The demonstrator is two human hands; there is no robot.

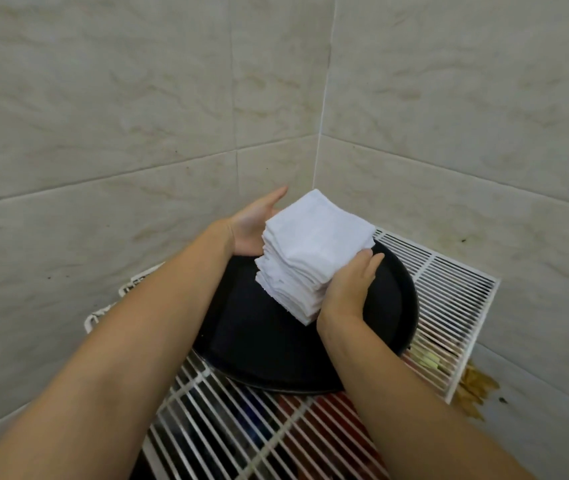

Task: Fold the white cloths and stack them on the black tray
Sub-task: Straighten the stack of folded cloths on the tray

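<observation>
A tall stack of folded white cloths (311,251) stands on the far part of a round black tray (259,344). My left hand (255,226) lies flat against the stack's left side, fingers straight and pointing toward the wall corner. My right hand (349,289) presses on the stack's near right side, its fingers straight along the cloth edges. The stack leans slightly toward the near left. The tray's near half is bare.
The tray rests on a white wire rack (449,299) set in a corner of beige tiled walls (137,116). Coloured items show dimly under the rack's bars (276,434). A brownish stain (473,389) marks the wall at the rack's right corner.
</observation>
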